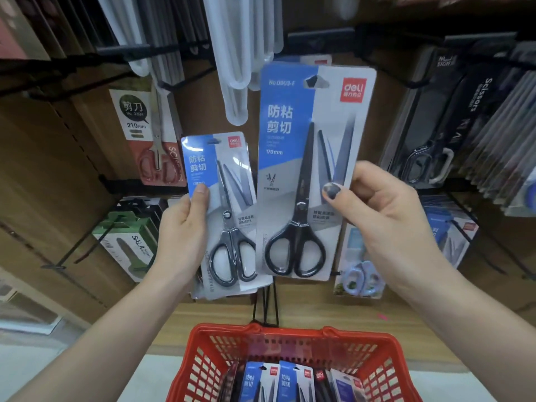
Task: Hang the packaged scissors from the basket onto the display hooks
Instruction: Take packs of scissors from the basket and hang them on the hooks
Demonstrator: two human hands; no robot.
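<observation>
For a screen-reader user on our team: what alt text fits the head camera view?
A person's left hand and right hand each hold up a blue-and-white scissors pack, the small pack left of the large pack, before hooks of hanging stationery. Below, a red basket holds more packs.

The large blue-and-white scissors card (314,158) reads "No.0603-F" (last characters blurred), "防粘剪切", "170mm", with a red "deli" logo. The smaller card (220,204) carries "deli", "防粘剪切", "170mm". The hanging white-and-red pack (145,132) shows "剪刀", "210mm". The black pack (452,111) reads "Scissors". The green box (127,242) reads "SALA".
</observation>
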